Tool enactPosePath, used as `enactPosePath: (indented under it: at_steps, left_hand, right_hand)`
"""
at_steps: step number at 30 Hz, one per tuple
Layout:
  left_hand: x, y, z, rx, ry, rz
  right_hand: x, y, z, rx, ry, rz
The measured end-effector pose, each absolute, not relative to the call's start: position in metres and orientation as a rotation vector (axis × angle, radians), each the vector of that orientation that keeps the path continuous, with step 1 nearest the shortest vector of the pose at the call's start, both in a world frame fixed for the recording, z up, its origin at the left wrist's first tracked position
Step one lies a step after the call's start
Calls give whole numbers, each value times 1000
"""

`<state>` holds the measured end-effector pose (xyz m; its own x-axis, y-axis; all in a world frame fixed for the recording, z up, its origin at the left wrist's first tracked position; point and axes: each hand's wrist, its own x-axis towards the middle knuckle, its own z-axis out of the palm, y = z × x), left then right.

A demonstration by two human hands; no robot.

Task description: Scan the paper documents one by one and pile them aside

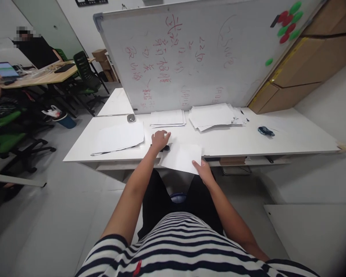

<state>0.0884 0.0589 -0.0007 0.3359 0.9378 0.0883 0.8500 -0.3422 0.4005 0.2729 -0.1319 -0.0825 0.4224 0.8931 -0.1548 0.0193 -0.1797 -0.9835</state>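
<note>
R hand (203,171) grasps near corner of white paper (182,157), thumb on top, other fingers mostly hidden; paper lies btwn both hands. L hand (159,140), fingers bent, is over a dk object (167,148); can't tell if gripping it. Just beyond L fingers: small paper stack (167,118); to their left, wide paper pile (119,135). Beyond R fingers: bigger stack (212,115). Farther out: whiteboard (173,84) w/ red writing.

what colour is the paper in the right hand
The paper held in the right hand is white, as the head view shows.
</note>
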Motion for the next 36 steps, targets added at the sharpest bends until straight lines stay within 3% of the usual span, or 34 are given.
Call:
enactPosePath:
  at_steps: [9, 17, 25, 36]
  left_hand:
    - [98, 57, -32, 2411, 1607, 590]
    - [54, 58, -18, 1792, 1314, 1261]
    - [23, 25, -35, 2306, 1368, 702]
    - [21, 38, -50, 2065, 1663, 891]
  right_hand:
    - [259, -140, -94, -1476, -668, 992]
    - [257, -148, -98, -1489, -646, 1000]
    - [274, -138, -90, -1564, -663, 904]
    - [310, -154, -73, -1675, -651, 745]
